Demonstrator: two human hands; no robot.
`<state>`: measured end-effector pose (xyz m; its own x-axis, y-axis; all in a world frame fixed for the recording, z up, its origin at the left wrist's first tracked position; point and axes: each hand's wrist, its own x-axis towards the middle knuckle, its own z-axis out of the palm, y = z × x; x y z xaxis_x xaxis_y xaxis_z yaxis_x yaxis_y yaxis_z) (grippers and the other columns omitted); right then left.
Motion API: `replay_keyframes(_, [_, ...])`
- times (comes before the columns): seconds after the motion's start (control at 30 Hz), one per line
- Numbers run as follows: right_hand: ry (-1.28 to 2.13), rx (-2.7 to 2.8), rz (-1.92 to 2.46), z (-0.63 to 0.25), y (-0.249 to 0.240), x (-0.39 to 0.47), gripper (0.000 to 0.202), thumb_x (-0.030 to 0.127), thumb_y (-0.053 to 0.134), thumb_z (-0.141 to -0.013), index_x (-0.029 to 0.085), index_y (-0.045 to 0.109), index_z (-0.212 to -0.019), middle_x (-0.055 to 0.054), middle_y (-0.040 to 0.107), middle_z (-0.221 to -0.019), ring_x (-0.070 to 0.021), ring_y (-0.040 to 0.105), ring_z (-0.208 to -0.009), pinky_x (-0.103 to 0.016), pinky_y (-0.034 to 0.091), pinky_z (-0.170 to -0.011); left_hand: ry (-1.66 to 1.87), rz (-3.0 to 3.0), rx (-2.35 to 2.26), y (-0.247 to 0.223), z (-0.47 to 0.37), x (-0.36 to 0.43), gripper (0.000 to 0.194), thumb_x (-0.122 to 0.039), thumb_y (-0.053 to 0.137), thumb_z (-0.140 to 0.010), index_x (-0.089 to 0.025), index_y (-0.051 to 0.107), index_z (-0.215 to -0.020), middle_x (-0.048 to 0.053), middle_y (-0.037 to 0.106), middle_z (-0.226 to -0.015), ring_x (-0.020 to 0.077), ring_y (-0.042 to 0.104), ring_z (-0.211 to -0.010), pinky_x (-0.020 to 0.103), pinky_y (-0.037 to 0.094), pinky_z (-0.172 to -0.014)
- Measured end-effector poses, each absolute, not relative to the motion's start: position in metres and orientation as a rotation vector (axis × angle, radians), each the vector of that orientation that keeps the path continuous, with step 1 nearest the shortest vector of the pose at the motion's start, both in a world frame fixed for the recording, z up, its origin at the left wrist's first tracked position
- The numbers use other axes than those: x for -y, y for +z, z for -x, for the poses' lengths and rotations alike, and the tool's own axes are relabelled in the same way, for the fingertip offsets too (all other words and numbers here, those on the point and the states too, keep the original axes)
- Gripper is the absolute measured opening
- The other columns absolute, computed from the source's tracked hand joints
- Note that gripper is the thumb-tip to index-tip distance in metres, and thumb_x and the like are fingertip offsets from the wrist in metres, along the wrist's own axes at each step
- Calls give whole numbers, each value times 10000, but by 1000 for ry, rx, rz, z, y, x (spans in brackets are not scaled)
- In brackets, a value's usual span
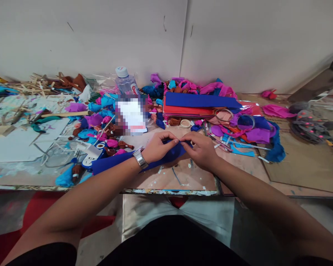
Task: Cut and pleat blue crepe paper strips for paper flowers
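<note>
A long, deep-blue strip of soft, crepe-like paper lay slantwise over the near part of the worktable, its tail passing behind the left wrist and its other end gathered between the two hands. The left hand was pinched narrow on the upper edge of that end, thumb against forefinger, and the right hand held the same edge in a like pinch, the fingertips of both nearly meeting; exactly how the paper sat between them was too small to tell. Such a close grip seemed to call for light, even pressure from both thumbs, since paper this thin could crease or tear if one side pulled harder. Keeping the tail flat and slack looked wise too, as it ran just beside a blue-and-white power strip on which it might have snagged, and the silver metal watch rested close against it. Beyond the hands lay a cream-coloured ring of tape, and behind that a flat, folded blue sheet on a red, plastic-wrapped stack. Farther back on the left stood a clear plastic bottle with a white cap, among twisted magenta, brown and blue scraps
</note>
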<state>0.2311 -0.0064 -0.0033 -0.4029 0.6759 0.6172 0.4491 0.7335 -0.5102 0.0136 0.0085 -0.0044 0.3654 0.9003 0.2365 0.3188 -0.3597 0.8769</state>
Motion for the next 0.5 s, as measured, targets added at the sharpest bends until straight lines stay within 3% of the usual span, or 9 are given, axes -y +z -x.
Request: replay_keyframes(0.5, [316, 2034, 925, -231, -5, 6, 79, 235, 653, -972, 250, 715, -1018, -40, 771, -981, -208, 722, -912, -360, 567, -851, 1007, -1861, -1082, -5, -15, -7, 266, -439, 687, -920, -182, 752, -894, 25, 760, -864, 162, 656, -794, 299, 505, -788])
